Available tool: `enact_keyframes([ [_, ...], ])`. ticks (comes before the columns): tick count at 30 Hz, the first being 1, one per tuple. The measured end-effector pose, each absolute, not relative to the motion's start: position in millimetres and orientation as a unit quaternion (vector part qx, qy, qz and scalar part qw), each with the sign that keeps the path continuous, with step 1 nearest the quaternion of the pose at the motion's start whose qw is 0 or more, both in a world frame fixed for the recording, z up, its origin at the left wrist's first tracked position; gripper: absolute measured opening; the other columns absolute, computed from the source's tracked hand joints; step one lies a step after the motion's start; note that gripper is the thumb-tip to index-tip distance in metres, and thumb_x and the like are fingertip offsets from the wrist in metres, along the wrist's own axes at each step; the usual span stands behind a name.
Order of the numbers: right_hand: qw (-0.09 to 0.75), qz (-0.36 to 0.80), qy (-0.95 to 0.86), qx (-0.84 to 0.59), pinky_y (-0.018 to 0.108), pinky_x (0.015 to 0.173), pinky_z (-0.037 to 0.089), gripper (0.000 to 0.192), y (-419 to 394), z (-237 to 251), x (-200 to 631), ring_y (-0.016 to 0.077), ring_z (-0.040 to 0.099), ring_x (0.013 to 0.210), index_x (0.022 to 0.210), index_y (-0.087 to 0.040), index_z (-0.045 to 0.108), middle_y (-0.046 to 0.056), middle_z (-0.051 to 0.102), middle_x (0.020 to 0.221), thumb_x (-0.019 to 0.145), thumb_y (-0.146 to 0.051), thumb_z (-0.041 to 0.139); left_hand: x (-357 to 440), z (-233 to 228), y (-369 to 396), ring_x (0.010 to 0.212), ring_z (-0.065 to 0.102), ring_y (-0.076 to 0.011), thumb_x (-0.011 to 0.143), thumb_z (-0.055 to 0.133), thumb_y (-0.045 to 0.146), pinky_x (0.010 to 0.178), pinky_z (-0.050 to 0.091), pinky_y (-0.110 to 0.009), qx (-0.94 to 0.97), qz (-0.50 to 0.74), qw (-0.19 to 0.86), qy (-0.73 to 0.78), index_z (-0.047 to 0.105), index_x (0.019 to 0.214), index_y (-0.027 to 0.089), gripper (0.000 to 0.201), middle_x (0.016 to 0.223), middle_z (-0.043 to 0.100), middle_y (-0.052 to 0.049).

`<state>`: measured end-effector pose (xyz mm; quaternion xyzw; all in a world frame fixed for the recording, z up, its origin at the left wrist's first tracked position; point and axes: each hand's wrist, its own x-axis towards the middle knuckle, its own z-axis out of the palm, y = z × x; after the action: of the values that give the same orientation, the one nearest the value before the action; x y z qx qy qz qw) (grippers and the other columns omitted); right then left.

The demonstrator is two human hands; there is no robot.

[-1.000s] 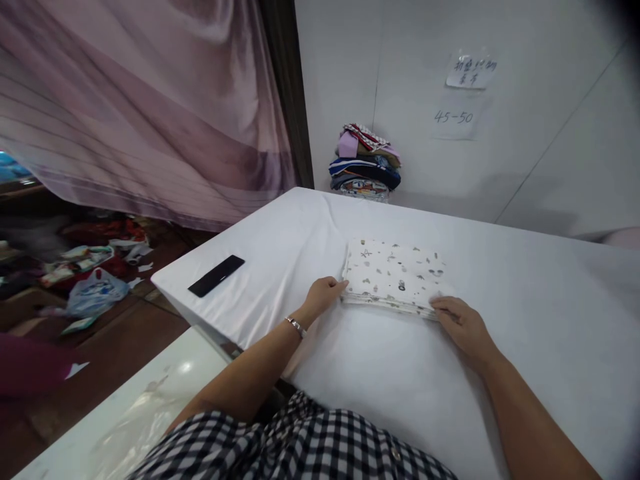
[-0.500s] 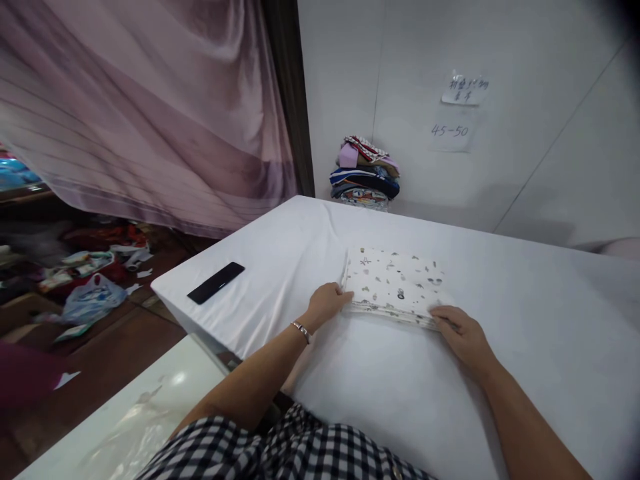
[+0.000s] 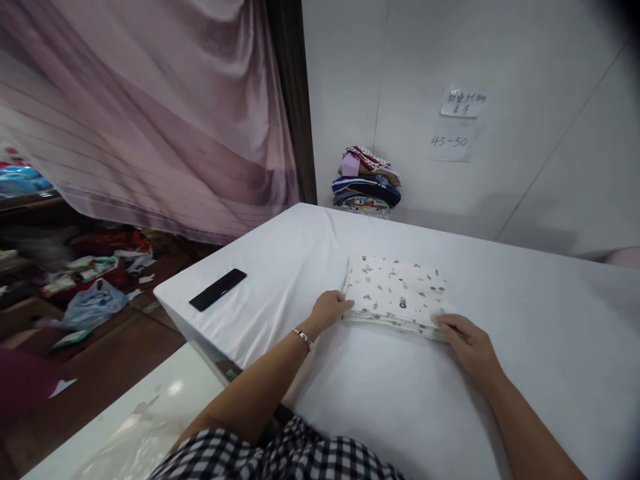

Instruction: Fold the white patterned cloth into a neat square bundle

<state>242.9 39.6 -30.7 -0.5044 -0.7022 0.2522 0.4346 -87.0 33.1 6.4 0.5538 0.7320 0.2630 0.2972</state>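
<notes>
A folded white cloth [image 3: 395, 287] with small dark printed motifs lies flat on the white-covered table [image 3: 390, 393], its layered edge facing me. At its near left corner, my left hand [image 3: 330, 310] pinches the layers, thumb on top and the other fingers mostly hidden. My right hand [image 3: 467, 340] grips the near right corner in the same way, thumb and fingers closed on the edge. A bracelet [image 3: 303, 339] circles my left wrist.
A black phone-like slab [image 3: 219, 289] lies near the table's left edge. Behind the table, folded clothes [image 3: 367, 183] are stacked against the wall. A pink curtain [image 3: 200, 120] hangs at the left. Clear plastic [image 3: 130, 447] lies on a pale surface at lower left.
The view has tilted slightly, so everything sits a little lower in the picture. Both hands stay on the cloth's near corners; the cloth looks unchanged in its fold.
</notes>
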Motion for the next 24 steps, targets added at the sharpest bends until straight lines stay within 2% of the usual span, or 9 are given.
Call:
enact_keyframes([
  [8, 0.452, 0.220, -0.706, -0.499, 0.038, 0.087, 0.048, 0.023, 40.3, -29.8, 242.2, 0.0220, 0.060, 0.092, 0.086, -0.021, 0.067, 0.006, 0.066, 0.096, 0.077, -0.039, 0.055, -83.4, 9.1, 29.2, 0.055, 0.049, -0.0127, 0.069, 0.057, 0.054, 0.050, 0.032, -0.023, 0.536, 0.249, 0.310, 0.745, 0.049, 0.061, 0.019, 0.037, 0.058, 0.056, 0.002],
  [15, 0.460, 0.153, -0.682, -0.547, 0.041, 0.093, 0.043, 0.026, 46.9, -41.1, 250.8, 0.0240, 0.054, 0.106, 0.087, -0.020, 0.067, 0.008, 0.062, 0.110, 0.077, -0.040, 0.053, -83.1, 13.4, 30.5, 0.056, 0.049, -0.0121, 0.070, 0.058, 0.042, 0.050, 0.031, -0.023, 0.535, 0.267, 0.299, 0.743, 0.047, 0.058, 0.019, 0.028, 0.057, 0.054, 0.002],
  [20, 0.423, 0.207, -0.637, -0.611, 0.040, 0.096, 0.040, 0.042, 49.5, -41.9, 251.1, 0.0265, 0.047, 0.117, 0.102, -0.019, 0.065, 0.008, 0.051, 0.129, 0.073, -0.048, 0.055, -85.9, 8.2, 28.1, 0.059, 0.051, -0.0127, 0.071, 0.058, 0.042, 0.051, 0.033, -0.023, 0.530, 0.255, 0.303, 0.750, 0.048, 0.060, 0.019, 0.027, 0.060, 0.056, 0.001],
  [22, 0.417, 0.235, -0.602, -0.639, 0.040, 0.094, 0.041, 0.051, 50.1, -40.1, 251.7, 0.0273, 0.050, 0.114, 0.111, -0.019, 0.061, 0.009, 0.053, 0.126, 0.071, -0.050, 0.056, -86.9, 5.6, 27.7, 0.059, 0.052, -0.0131, 0.071, 0.058, 0.042, 0.052, 0.033, -0.023, 0.533, 0.251, 0.301, 0.750, 0.049, 0.063, 0.019, 0.026, 0.061, 0.058, 0.001],
  [24, 0.409, 0.269, -0.560, -0.669, 0.039, 0.089, 0.044, 0.058, 50.7, -38.1, 253.4, 0.0268, 0.056, 0.104, 0.119, -0.019, 0.057, 0.009, 0.060, 0.114, 0.071, -0.052, 0.056, -87.7, 3.8, 28.6, 0.060, 0.053, -0.0134, 0.071, 0.059, 0.045, 0.052, 0.034, -0.023, 0.529, 0.254, 0.302, 0.751, 0.051, 0.068, 0.020, 0.027, 0.063, 0.060, 0.001],
])
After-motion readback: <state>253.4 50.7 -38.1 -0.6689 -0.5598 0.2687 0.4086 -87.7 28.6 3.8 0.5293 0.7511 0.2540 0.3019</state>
